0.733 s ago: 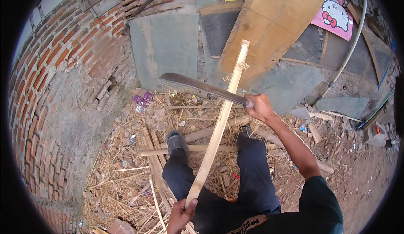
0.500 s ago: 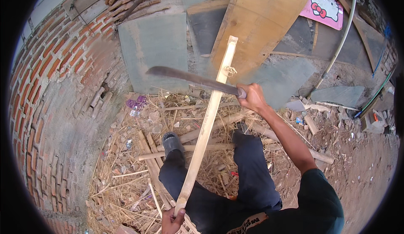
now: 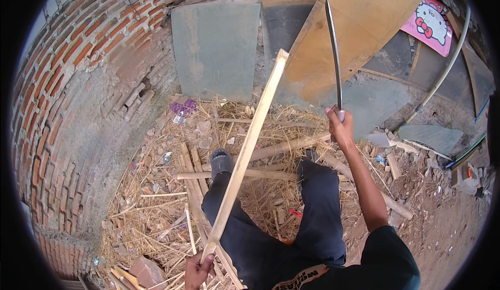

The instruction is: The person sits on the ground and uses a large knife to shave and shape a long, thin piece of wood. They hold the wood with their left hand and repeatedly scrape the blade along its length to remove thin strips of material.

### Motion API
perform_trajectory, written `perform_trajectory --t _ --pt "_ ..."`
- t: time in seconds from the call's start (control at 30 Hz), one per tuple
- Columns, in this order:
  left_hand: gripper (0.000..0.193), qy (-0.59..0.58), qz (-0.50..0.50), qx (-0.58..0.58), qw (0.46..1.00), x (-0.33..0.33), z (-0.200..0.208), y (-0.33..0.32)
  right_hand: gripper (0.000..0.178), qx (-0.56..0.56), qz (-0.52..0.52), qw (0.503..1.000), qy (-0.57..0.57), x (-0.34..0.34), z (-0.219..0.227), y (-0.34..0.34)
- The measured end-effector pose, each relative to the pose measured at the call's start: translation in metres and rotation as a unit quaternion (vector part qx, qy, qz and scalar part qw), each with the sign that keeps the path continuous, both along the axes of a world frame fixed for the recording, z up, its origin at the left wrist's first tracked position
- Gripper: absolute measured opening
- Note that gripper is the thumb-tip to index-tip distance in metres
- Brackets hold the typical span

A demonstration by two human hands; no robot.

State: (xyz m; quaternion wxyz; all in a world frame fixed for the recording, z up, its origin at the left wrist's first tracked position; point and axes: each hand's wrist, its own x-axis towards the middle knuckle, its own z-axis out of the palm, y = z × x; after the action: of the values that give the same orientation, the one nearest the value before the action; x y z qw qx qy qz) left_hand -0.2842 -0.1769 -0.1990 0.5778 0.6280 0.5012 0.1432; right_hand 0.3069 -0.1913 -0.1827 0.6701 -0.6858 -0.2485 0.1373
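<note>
My left hand [image 3: 199, 270] is closed round the near end of a long pale bamboo strip [image 3: 245, 157]. The strip slants up and away to the right, its far end in front of the leaning boards. In my right hand [image 3: 341, 126] is the handle of a machete [image 3: 335, 55], its long dark blade pointing up and away from me. Blade and strip are apart, the machete standing to the right of the strip. Below them my legs are spread, with a dark clog [image 3: 221, 162] on my left foot.
Bamboo poles [image 3: 276, 150] lie crosswise among straw and shavings [image 3: 156, 222]. A brick wall [image 3: 62, 107] rises on the left. Grey sheets [image 3: 216, 50] and a large brown board [image 3: 364, 19] lean at the back. A broken brick [image 3: 148, 272] lies at the lower left.
The machete has swung from lying across the strip to upright, clear on its right. The curl of shaving on the strip is gone. The left hand still grips the near end.
</note>
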Motion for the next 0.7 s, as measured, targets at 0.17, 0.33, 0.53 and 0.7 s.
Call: perform_trajectory --t 0.17,0.33,0.53,0.7 --pt "0.028 -0.020 -0.064 0.069 0.995 0.077 0.013 0.006 0.037 0.001 0.159 0.985 0.069 -0.070 0.021 -0.017" --pt "0.022 -0.021 -0.101 0.092 0.990 0.116 0.024 0.006 0.040 0.102 0.217 0.958 0.158 -0.103 0.049 -0.017" --pt "0.020 -0.010 -0.105 0.169 0.980 0.134 0.034 0.006 0.033 0.130 0.145 0.962 0.190 -0.107 0.066 -0.002" --pt "0.019 0.013 -0.109 0.151 0.982 0.137 0.037 -0.001 0.032 0.144 0.095 0.950 0.259 -0.106 0.060 0.004"
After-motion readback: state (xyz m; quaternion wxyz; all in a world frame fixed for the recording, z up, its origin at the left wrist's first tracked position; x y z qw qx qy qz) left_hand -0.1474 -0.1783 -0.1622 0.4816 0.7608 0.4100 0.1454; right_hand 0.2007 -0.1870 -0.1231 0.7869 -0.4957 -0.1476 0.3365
